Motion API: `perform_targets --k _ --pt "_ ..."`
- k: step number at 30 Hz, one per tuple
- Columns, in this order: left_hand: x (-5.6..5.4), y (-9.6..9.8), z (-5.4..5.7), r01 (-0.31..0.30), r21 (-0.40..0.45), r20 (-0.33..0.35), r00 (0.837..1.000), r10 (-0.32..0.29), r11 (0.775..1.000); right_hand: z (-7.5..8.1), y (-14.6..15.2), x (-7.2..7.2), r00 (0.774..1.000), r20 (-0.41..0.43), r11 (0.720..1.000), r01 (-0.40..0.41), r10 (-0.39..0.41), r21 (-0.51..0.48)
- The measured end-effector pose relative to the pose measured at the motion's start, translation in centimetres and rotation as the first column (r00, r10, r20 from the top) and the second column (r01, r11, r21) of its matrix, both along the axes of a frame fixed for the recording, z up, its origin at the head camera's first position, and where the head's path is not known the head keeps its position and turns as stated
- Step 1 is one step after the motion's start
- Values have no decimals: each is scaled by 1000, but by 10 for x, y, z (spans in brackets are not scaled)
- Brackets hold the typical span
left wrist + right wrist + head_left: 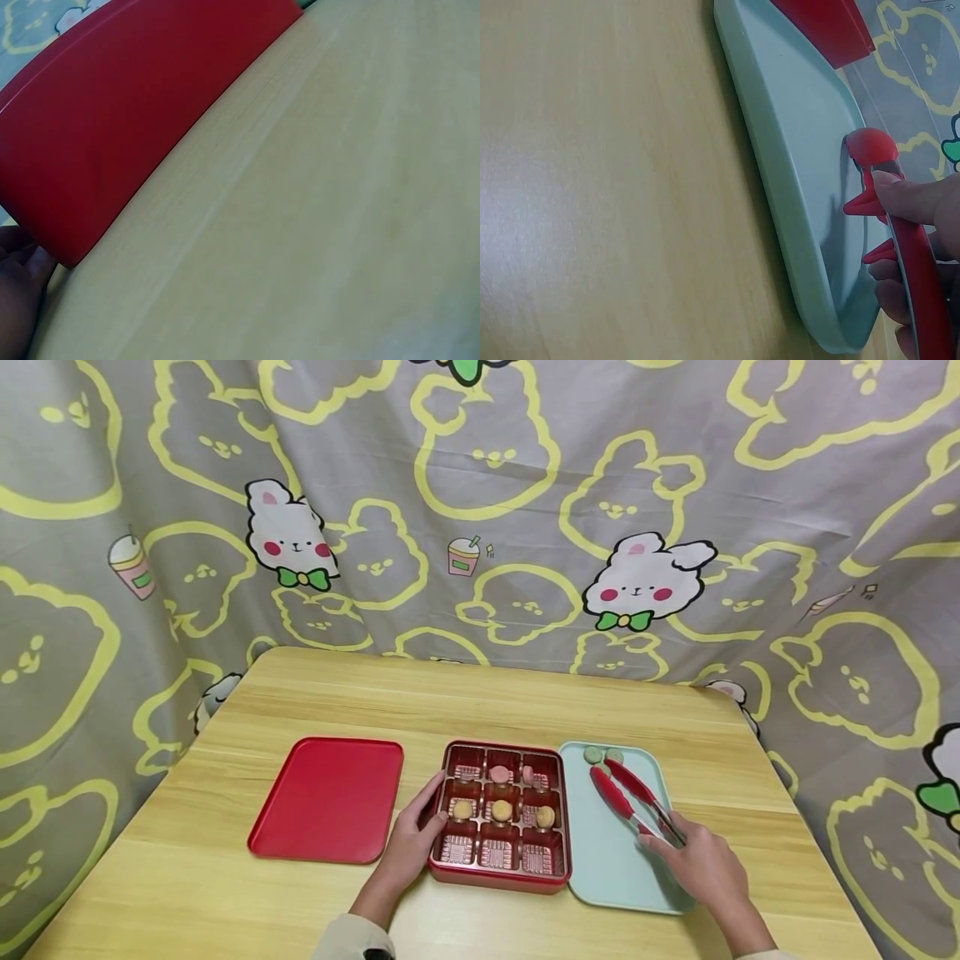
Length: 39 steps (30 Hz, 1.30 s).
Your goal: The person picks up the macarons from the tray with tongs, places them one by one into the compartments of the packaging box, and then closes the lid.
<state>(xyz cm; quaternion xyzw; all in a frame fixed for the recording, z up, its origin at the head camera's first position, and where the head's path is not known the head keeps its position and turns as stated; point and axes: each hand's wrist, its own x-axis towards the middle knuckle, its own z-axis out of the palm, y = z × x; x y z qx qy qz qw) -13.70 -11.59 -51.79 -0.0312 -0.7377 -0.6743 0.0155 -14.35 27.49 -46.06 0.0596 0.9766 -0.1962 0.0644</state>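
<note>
My left hand (408, 839) holds the left side of a red box (498, 883), its thumb at the rim. The box has a grid of square compartments. Two pink macarons (500, 774) sit in the back row, and three yellow macarons (462, 810) in the middle row. My right hand (707, 862) grips red-tipped metal tongs (617, 795), thumb on one arm and fingers around the other. The tong tips stand slightly apart, right at a few green macarons (593, 755) at the far end of a light-green tray (615, 868).
A red lid-like tray (330, 802) lies flat left of the box. The light-green tray sits close against the box's right side. All rest on a wooden table (465, 702), with a patterned grey curtain (375, 635) behind and at both sides.
</note>
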Motion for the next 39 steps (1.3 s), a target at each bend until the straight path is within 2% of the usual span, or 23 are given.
perform_targets --k 10,25,32,39 --pt "1 0 1 -8 -28 15 1000 8 1000 0 1 2 1000 -2 999 -30 30 -44" --pt "3 0 1 -7 -16 6 1000 7 1000 -5 3 7 990 -89 984 -124 113 -129" --pt "2 0 0 -3 -16 -1 1000 3 1000 -10 7 12 971 -173 965 -196 166 -175" --pt "2 0 -1 7 -15 18 1000 -6 1000 -14 8 15 960 -197 940 -243 198 -240"
